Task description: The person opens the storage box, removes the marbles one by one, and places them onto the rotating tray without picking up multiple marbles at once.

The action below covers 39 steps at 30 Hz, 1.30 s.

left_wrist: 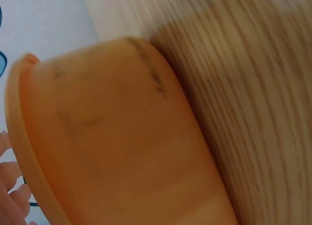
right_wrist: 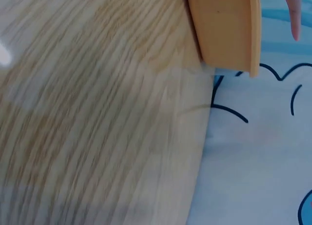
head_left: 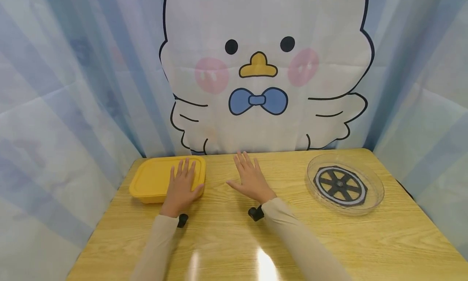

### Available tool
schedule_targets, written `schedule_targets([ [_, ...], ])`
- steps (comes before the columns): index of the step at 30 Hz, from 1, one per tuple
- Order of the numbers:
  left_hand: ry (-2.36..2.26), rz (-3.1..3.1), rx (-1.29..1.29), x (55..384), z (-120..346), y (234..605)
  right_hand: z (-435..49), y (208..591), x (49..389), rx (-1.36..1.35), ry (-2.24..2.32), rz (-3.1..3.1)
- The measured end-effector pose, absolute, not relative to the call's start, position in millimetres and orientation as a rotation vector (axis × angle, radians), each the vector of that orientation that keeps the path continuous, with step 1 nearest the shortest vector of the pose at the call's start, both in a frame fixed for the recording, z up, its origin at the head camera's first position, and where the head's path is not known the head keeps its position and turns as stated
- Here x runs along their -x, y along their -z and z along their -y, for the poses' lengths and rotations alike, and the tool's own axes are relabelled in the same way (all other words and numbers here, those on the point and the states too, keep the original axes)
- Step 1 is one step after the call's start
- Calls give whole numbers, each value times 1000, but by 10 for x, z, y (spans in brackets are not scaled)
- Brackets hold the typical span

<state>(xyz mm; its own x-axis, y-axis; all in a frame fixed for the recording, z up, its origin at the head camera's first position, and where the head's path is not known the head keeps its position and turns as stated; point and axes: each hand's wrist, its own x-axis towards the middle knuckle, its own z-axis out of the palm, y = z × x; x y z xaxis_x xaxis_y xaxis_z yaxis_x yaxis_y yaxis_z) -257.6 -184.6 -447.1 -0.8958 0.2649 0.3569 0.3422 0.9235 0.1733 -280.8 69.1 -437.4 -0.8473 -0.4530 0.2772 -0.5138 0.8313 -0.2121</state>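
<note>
My left hand [head_left: 180, 190] is held over the right part of a yellow rectangular tub [head_left: 153, 177] at the table's back left, fingers straight and spread. The left wrist view is mostly filled by the tub's scuffed side wall [left_wrist: 122, 122], with fingertips [left_wrist: 10, 178] beside its rim. Whether the hand touches the tub I cannot tell. My right hand [head_left: 252, 180] hovers above the table to the right of the tub, fingers extended and thumb out, with nothing in it. In the right wrist view the tub's end [right_wrist: 226, 30] shows at the top.
A clear round dish [head_left: 378, 191] stands at the table's right; in it is a black spoked wheel shape [head_left: 340, 184] with a pale ring. Behind the wooden table [head_left: 219, 240] hangs a curtain [head_left: 263, 130] with a cartoon bird. Black wrist cameras [head_left: 256, 213] sit under the sleeves.
</note>
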Motion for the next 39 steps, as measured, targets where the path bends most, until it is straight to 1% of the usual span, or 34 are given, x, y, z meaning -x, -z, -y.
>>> schedule_targets([
  [11, 369, 2782, 365, 2586, 2160, 4562, -234, 4441, 2884, -849, -402, 2778],
  [23, 388, 2877, 286, 2584, 2340, 4616, 392, 4578, 2950, -968, -226, 2757],
  [33, 359, 2940, 185, 2551, 2435, 4606, 636, 4594, 2967, -1010, -170, 2813],
  [39, 314, 2971, 174, 2526, 2470, 4637, 720, 4609, 2977, -1040, -103, 2854],
])
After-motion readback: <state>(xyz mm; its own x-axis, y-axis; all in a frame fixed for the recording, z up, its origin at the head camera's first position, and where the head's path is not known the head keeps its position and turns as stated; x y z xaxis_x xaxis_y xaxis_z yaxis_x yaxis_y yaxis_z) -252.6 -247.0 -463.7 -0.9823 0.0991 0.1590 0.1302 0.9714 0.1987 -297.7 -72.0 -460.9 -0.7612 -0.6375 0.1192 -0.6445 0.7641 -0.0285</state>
